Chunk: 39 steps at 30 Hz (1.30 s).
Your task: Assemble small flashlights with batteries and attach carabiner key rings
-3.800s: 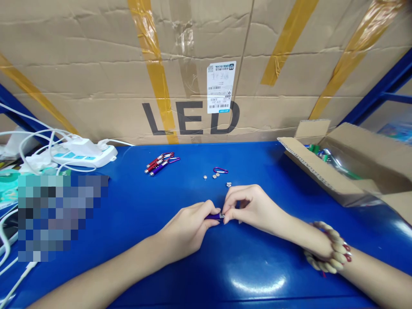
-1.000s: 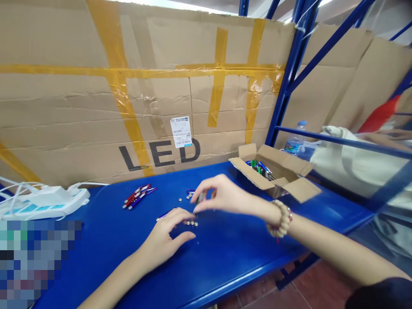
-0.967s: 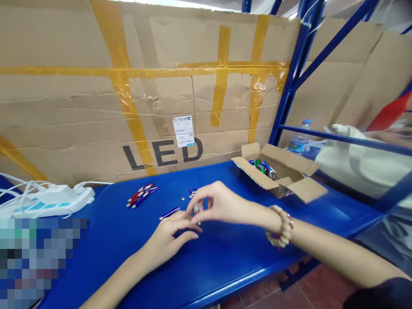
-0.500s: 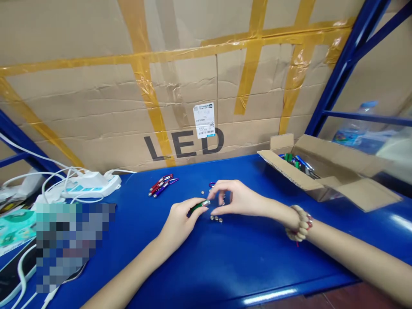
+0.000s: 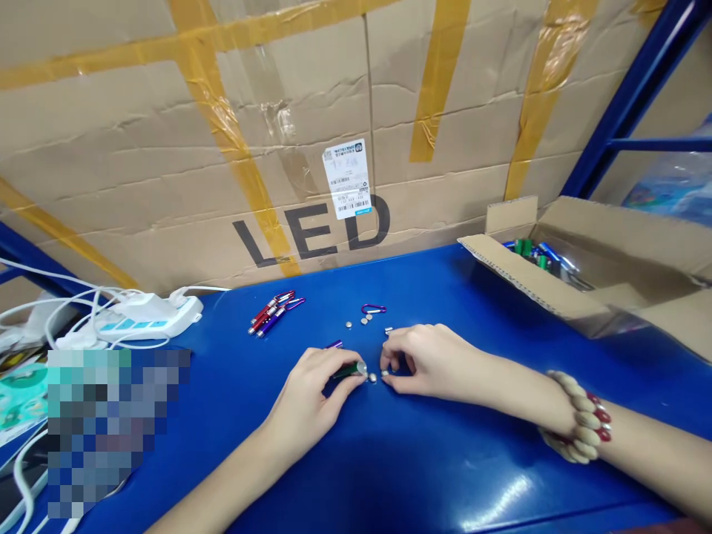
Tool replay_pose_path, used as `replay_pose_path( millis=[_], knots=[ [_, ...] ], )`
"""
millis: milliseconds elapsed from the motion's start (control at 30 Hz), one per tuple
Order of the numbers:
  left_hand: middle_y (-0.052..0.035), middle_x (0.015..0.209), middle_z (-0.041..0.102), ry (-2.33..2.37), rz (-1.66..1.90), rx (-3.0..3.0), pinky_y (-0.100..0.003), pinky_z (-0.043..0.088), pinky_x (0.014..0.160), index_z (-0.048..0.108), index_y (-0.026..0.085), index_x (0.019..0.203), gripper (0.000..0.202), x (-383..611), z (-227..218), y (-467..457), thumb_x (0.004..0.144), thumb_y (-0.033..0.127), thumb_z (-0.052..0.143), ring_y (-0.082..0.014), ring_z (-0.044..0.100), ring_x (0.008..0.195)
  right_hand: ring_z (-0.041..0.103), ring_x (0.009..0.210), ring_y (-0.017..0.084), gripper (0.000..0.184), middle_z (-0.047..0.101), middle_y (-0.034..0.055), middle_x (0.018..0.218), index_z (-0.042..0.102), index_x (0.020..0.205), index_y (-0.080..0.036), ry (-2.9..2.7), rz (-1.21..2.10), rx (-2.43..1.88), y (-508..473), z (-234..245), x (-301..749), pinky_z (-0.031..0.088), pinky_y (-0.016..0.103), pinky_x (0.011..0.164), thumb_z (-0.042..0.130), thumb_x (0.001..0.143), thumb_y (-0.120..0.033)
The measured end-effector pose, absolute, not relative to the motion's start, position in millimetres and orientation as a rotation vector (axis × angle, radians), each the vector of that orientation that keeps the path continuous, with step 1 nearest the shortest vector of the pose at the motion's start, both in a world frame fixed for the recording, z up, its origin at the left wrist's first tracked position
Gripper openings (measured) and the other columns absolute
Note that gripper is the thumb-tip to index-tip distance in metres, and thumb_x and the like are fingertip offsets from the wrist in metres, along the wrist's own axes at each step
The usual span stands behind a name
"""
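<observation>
My left hand (image 5: 318,386) grips a small green flashlight tube (image 5: 348,369) between thumb and fingers, its round silvery end facing right. A silver button cell (image 5: 372,378) lies on the table just off that end. To its right, my right hand (image 5: 414,360) has thumb and fingertip closed around another button cell (image 5: 385,373), mostly covered. Beyond my hands lie loose button cells (image 5: 366,320), a single cell (image 5: 348,325), a purple carabiner (image 5: 374,308) and a small silver metal piece (image 5: 389,331). Behind my left hand a purple tube (image 5: 334,344) shows partly.
Red and purple mini flashlights (image 5: 272,315) lie in a group at the back left. An open cardboard box (image 5: 517,285) with flashlight parts stands on the right. A white power strip (image 5: 183,315) and cables are at left. A large carton (image 5: 311,170) walls off the back.
My right hand has moved from the tube's end down to the button cells, closing on one. My left hand has lowered the tube slightly. The camera view has shifted.
</observation>
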<state>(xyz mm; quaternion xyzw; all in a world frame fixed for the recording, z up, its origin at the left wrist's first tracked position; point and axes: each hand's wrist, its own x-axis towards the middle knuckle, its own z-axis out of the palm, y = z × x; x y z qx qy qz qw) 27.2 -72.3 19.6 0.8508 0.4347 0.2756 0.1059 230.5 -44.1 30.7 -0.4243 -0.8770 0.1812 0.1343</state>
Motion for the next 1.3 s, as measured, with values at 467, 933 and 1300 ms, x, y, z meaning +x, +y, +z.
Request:
replay_pose_path(
  millis=[467,933,1300],
  knots=[
    [-0.0032,0.083,0.07,1.23,0.905,2.575,-0.031,0.047,0.073,0.063,0.021,0.09,0.017,28.7,14.7,-75.9,0.086,0.031,0.049,-0.0169,0.063,0.074,0.059,0.06,0.009,0.01,0.068,-0.001,0.075,0.069,0.078,-0.02,-2.236,0.595,-0.992,-45.5,35.6,229.3,0.043,0.02,0.055,0.062,0.075,-0.026],
    [0.0014,0.075,0.071,1.211,1.089,2.546,-0.022,0.051,0.06,0.068,0.025,0.085,0.018,26.5,14.5,-72.1,0.08,0.038,0.056,-0.0158,0.064,0.069,0.061,0.08,0.01,0.014,0.066,0.0008,0.087,0.067,0.077,-0.017,-2.135,0.636,-0.668,-54.1,29.9,219.6,0.047,0.02,0.071,0.063,0.076,-0.031],
    [0.002,0.075,0.071,1.168,1.176,2.658,-0.021,0.053,0.06,0.066,0.027,0.086,0.019,27.4,13.3,-70.0,0.079,0.041,0.056,-0.0156,0.066,0.067,0.057,0.067,0.005,0.026,0.063,-0.0026,0.09,0.062,0.084,-0.019,-2.309,0.384,-0.769,-56.1,51.2,231.2,0.039,0.016,0.056,0.056,0.08,-0.044]
  ],
)
